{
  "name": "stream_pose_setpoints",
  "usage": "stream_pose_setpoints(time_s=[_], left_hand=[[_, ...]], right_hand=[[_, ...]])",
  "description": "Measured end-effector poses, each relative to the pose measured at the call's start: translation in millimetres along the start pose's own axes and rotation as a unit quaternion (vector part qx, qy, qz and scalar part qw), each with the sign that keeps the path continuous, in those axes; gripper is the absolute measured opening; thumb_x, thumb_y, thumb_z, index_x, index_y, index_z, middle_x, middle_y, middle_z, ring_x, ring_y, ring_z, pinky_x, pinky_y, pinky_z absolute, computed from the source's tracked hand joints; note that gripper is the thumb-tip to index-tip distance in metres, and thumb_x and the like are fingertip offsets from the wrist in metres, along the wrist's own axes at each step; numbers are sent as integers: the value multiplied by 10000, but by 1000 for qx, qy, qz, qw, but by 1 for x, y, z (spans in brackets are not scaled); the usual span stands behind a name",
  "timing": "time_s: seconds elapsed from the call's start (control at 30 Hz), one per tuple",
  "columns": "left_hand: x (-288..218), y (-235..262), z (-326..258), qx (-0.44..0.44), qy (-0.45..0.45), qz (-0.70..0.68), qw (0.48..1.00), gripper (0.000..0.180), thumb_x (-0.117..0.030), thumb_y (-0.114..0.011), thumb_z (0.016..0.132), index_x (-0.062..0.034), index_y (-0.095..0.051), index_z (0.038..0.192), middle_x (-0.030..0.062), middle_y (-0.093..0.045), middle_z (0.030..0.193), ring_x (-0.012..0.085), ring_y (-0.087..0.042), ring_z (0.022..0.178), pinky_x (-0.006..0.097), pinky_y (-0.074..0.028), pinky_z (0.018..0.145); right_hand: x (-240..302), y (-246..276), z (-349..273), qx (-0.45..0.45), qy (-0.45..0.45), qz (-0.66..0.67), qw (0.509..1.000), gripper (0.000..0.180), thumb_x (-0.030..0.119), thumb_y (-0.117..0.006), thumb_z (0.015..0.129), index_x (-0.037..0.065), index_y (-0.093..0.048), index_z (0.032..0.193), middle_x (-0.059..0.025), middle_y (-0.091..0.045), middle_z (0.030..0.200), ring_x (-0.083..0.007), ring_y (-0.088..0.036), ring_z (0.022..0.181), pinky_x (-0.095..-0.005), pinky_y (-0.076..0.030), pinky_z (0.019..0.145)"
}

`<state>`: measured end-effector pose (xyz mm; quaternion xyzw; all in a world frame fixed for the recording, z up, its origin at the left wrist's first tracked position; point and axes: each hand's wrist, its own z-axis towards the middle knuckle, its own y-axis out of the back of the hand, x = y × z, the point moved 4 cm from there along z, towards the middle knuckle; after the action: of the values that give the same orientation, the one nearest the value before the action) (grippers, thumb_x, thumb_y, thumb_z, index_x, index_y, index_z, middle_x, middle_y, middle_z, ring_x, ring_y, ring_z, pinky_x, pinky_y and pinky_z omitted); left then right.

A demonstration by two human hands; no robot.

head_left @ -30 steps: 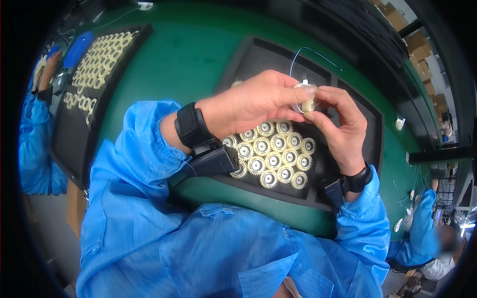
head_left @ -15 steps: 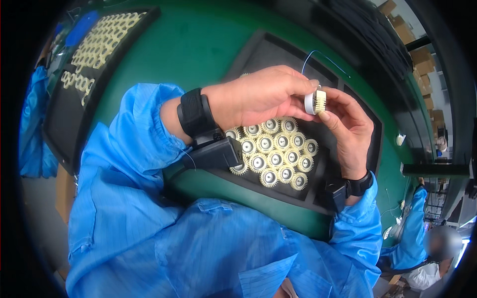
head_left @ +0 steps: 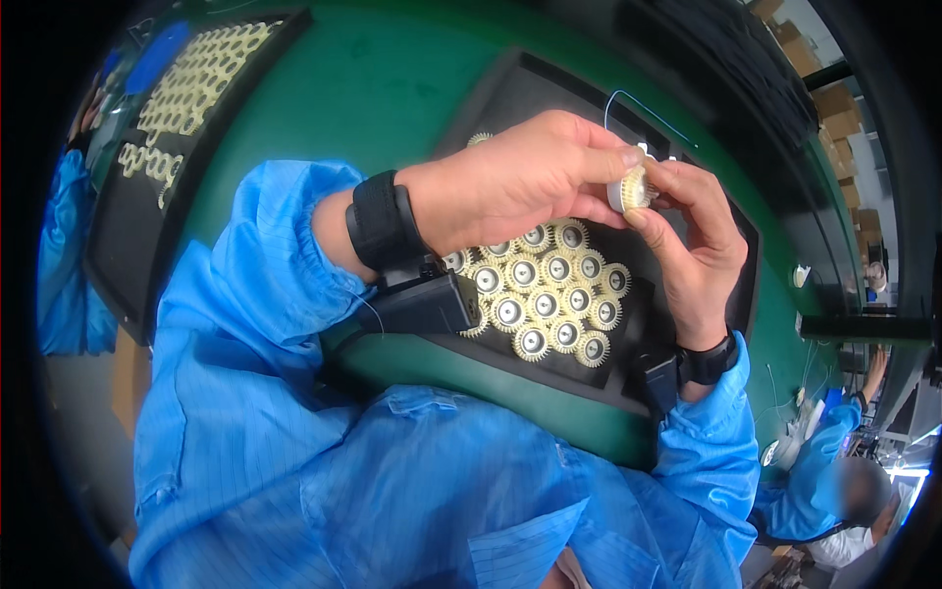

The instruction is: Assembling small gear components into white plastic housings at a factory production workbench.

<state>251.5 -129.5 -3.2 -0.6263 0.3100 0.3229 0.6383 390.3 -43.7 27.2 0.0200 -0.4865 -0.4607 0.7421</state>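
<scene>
A small cream gear [head_left: 631, 187] is pinched between the fingertips of the left hand [head_left: 520, 177] and right hand [head_left: 692, 245], both closed on it, above a black tray [head_left: 510, 98] of gears [head_left: 549, 294] on the green surface [head_left: 363, 88].

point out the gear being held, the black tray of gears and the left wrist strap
held gear [head_left: 629, 187], head view, on its toothed rim between the fingertips
black tray [head_left: 520, 93], head view, on its bare upper left part
left wrist strap [head_left: 381, 222], head view, on the middle of the black band
</scene>
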Motion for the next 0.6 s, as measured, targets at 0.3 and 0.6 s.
stream_pose_setpoints(time_s=[0.3, 0.6], left_hand=[[-12, 18, 7, -54, 18, 123, 991, 294, -147, -575, 942, 52, -571, 1158, 115, -650, 1049, 202, -671, 919, 262, -550, 825], [-132, 121, 109, -188, -160, 475, 844, 312, -133, -672, 812, 20, -583, 1069, 102, -658, 994, 208, -652, 794, 296, -495, 755]], right_hand=[[3, 7, 3, -58, 4, -58, 997, 273, 16, -675, 825, 18, -650, 1097, -89, -631, 1064, -163, -621, 905, -275, -499, 738], [-4, -28, 0, 177, -25, -154, 972, 264, 165, -724, 754, 15, -598, 932, -142, -578, 913, -346, -558, 888, -410, -469, 765]])
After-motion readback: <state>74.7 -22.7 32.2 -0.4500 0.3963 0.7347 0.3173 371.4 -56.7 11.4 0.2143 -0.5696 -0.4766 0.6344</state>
